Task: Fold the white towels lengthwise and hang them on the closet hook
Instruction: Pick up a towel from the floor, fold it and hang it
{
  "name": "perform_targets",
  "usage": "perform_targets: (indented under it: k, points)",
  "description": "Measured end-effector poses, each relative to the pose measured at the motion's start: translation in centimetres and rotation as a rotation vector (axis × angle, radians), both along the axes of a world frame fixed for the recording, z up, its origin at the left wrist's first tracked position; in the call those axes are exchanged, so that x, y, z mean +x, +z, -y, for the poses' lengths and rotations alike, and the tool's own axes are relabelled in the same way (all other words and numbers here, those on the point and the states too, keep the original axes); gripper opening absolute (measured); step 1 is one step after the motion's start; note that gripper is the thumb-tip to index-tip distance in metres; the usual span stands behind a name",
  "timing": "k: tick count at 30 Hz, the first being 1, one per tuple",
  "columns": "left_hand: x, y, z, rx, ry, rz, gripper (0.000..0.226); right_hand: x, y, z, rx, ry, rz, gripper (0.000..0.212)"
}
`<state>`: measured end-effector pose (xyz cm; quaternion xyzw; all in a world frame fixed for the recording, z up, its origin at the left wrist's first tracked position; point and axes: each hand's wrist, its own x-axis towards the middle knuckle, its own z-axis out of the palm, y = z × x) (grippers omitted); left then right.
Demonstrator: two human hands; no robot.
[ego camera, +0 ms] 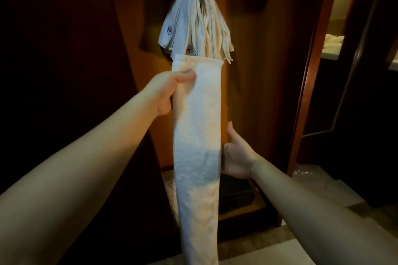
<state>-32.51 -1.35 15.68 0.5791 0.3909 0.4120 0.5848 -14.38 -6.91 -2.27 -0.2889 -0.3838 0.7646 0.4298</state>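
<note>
A long white towel (197, 146), folded into a narrow strip, hangs upright in front of me. My left hand (168, 92) pinches its left edge near the top, thumb on the front. Lower down, my right hand (235, 157) reaches behind the towel's right edge at mid-height; its thumb points up and its fingers are hidden by the cloth. Behind the towel's top, several folded white towels (196, 23) with small embroidered marks drape over the closet hook, which they hide.
The wooden closet back panel (243, 71) lies straight ahead, with dark door panels on either side. A dark box (234, 196) sits on the closet floor. A lit counter with white cloth (333, 43) shows at right. Clear plastic (310, 176) lies on the floor.
</note>
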Motion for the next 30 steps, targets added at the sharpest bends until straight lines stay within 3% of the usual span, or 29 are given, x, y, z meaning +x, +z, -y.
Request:
perform_targets:
  k: [2, 7, 12, 14, 19, 21, 24, 27, 30]
  points:
    - [-0.4, 0.7, -1.1, -0.017, 0.042, -0.019, 0.030, -0.2, -0.5, 0.3, 0.079, 0.015, 0.034, 0.089]
    - [-0.6, 1.9, -2.9, -0.050, 0.101, -0.013, 0.025, -1.8, 0.0, 0.6, 0.203, 0.008, 0.401, 0.076]
    - [-0.6, 2.7, -4.2, -0.056, 0.176, -0.002, 0.017, -2.6, 1.1, 1.0, 0.281, -0.003, 0.745, 0.034]
    - [-0.7, 2.6, -4.9, -0.071, 0.217, 0.010, 0.008, -2.1, 1.2, 1.3, 0.263, -0.051, 0.676, 0.029]
    - [-0.5, 2.0, -6.9, -0.130, 0.295, 0.059, 0.015, 0.3, 1.6, 2.3, -0.027, 0.112, 0.105, 0.059]
    - [-0.3, 1.6, -7.5, -0.141, 0.309, 0.053, 0.030, 0.8, 2.0, 3.0, -0.057, 0.214, 0.115, 0.062]
    - [0.0, 0.5, -8.4, -0.164, 0.341, 0.034, 0.051, 1.2, 2.3, 3.5, -0.003, 0.279, 0.311, 0.086]
    - [0.1, -0.7, -9.0, -0.215, 0.373, 0.021, 0.055, 1.2, 3.1, 3.9, 0.048, 0.265, 0.442, 0.078]
    - [0.3, -2.3, -9.4, -0.245, 0.363, -0.012, 0.054, 1.7, 4.1, 4.3, 0.074, 0.232, 0.391, 0.078]
